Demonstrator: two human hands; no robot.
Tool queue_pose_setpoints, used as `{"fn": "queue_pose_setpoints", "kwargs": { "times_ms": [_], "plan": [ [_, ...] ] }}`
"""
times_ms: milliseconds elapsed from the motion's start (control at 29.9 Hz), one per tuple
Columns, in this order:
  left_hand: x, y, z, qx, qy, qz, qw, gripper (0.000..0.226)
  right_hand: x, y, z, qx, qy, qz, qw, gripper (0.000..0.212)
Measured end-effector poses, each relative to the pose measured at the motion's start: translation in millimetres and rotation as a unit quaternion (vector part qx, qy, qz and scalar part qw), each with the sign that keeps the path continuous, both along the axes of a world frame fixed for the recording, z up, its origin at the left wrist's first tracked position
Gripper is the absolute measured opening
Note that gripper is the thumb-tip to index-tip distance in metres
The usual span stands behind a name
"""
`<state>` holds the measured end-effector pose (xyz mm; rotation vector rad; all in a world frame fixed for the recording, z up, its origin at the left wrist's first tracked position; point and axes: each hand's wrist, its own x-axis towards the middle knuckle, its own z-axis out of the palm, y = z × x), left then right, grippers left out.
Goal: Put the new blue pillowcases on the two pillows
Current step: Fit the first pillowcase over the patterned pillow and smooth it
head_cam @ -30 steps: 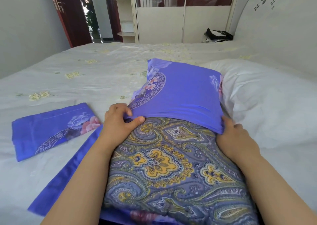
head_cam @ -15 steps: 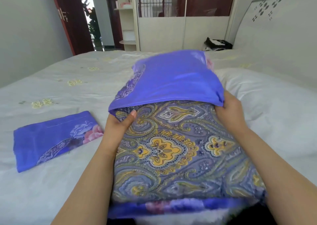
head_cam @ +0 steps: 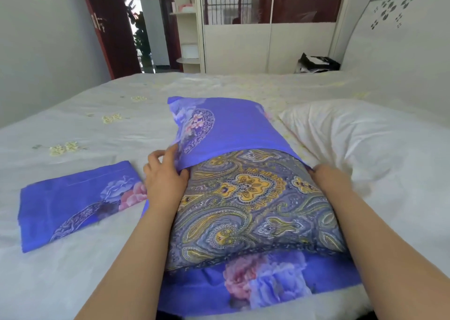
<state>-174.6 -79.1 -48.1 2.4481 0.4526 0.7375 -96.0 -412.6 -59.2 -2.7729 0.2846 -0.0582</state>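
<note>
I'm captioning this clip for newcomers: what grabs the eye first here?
The paisley pillow at centre, half sheathed in a blue pillowcase, with the left hand and right hand gripping the case's open edge. A folded second blue pillowcase lies left on the bed; a bare white pillow lies right.

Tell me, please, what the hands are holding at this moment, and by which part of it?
Both hands grip the blue pillowcase by its open hem: the left hand at the left corner, the right hand at the right, over the paisley pillow.
</note>
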Motion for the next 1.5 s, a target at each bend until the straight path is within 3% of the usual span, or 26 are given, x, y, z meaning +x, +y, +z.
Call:
{"fn": "queue_pose_setpoints", "kwargs": {
  "times_ms": [100, 200, 334, 467, 601, 668, 801, 868, 968, 1035, 1202, 1302, 1369, 1436, 1503],
  "plan": [
    [6, -7, 13, 0.079, -0.053, -0.005, 0.995, 0.035, 4, 3, 4, -0.028, 0.044, -0.011, 0.999, 0.036],
    [3, -8, 19, 0.056, -0.079, -0.018, 0.995, 0.015, 4, 2, 6, -0.047, 0.059, -0.021, 0.997, 0.038],
    [-8, -13, 19, 0.086, -0.104, -0.049, 0.99, 0.013, 9, -5, 11, 0.001, -0.112, 0.055, 0.992, 0.043],
    [-3, -22, 28, 0.16, -0.127, -0.085, 0.975, 0.044, 3, 11, 36, 0.058, -0.295, 0.205, 0.931, 0.046],
    [5, -30, 19, 0.141, -0.133, -0.088, 0.977, 0.014, -4, 42, 38, 0.022, -0.328, 0.234, 0.915, 0.024],
    [2, -32, 13, 0.115, -0.178, -0.071, 0.975, 0.01, -7, 46, 34, 0.037, -0.342, 0.222, 0.912, 0.016],
    [-9, -35, 11, 0.126, -0.264, -0.09, 0.952, 0.009, -22, 43, 25, 0.086, -0.457, 0.2, 0.862, 0.009],
    [-11, -35, 7, 0.119, -0.218, -0.11, 0.963, 0.009, -23, 42, 20, 0.082, -0.424, 0.2, 0.879, 0.009],
    [-13, -29, 1, 0.097, -0.145, -0.136, 0.975, 0.014, -18, 39, 22, 0.053, -0.287, 0.224, 0.93, 0.01],
    [-18, -22, 4, 0.09, -0.135, -0.171, 0.972, 0.024, -25, 39, 31, 0.054, -0.25, 0.24, 0.937, 0.011],
    [-49, -21, 19, 0.06, -0.083, -0.319, 0.942, 0.042, -73, 62, 54, 0.061, -0.305, 0.301, 0.901, 0.025],
    [-68, -15, 12, 0.056, -0.01, -0.344, 0.937, 0.064, -112, 91, 50, 0.006, -0.342, 0.38, 0.859, 0.032],
    [-78, -8, 4, 0.031, 0.017, -0.309, 0.95, 0.068, -137, 109, 33, -0.059, -0.351, 0.41, 0.84, 0.046],
    [-87, 2, -2, -0.029, 0.064, -0.224, 0.972, 0.063, -157, 121, 12, -0.148, -0.31, 0.434, 0.833, 0.078],
    [-92, 14, -5, -0.114, 0.153, -0.146, 0.971, 0.058, -163, 125, -7, -0.237, -0.251, 0.441, 0.828, 0.11]
  ]
}}
